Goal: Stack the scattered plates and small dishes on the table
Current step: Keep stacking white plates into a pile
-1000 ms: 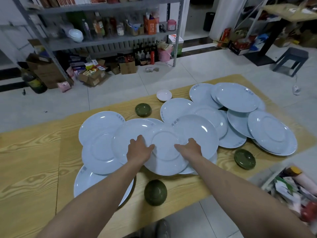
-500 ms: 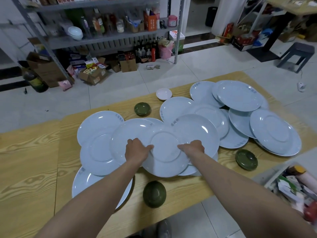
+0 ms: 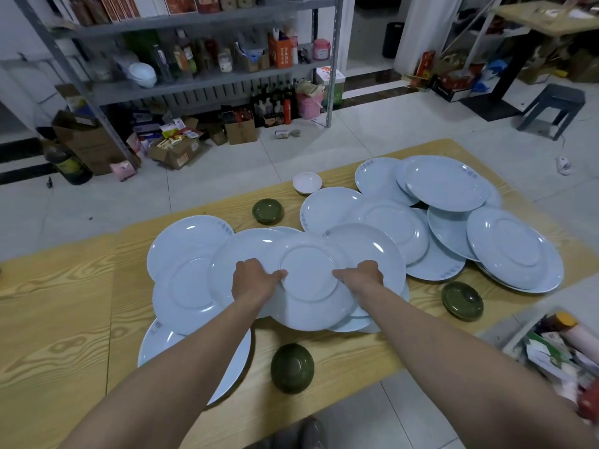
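The left hand (image 3: 256, 280) and right hand (image 3: 361, 276) grip opposite rims of an upturned pale-blue plate (image 3: 309, 283) at frame centre, fingers curled over its edges. Overlapping plates (image 3: 447, 186) spread rightward across the wooden tabletop (image 3: 55, 319); green dishes (image 3: 291, 367) sit nearby.

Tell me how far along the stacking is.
Barely started. No neat stack exists yet: pale blue plates lie overlapped across the table. Left hand and right hand grip an upside-down plate. The green dishes and white dish remain scattered.
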`<state>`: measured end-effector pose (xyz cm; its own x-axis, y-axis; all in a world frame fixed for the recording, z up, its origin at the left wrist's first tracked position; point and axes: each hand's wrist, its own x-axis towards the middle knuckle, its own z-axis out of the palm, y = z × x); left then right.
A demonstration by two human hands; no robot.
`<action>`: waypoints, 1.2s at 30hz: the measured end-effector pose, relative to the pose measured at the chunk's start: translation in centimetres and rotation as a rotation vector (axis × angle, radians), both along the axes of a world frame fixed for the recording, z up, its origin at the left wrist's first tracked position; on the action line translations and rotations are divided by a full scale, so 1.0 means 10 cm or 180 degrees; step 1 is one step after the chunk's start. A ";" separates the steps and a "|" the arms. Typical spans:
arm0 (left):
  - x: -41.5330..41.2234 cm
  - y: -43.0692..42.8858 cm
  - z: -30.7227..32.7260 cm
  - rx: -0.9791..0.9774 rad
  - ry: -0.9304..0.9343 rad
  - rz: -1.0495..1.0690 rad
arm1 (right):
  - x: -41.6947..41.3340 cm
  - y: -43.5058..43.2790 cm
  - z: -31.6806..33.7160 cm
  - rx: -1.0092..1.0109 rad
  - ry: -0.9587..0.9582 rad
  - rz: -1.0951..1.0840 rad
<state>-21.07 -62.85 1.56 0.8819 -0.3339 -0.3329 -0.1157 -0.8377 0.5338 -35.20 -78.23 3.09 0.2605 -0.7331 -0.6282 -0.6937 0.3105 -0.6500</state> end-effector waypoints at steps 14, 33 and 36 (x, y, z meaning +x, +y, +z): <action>0.17 -0.06 0.78 -0.0766 -0.0258 -0.0059 | 0.14 -0.02 0.68 -0.0289 -0.0649 -0.0277; -0.01 0.08 1.39 -0.2900 0.0719 0.0812 | 0.14 0.25 1.19 0.0294 -0.2799 -0.1668; 0.00 0.19 1.32 -0.3269 0.1302 0.0680 | 0.04 0.24 1.15 0.0591 -0.2975 -0.1268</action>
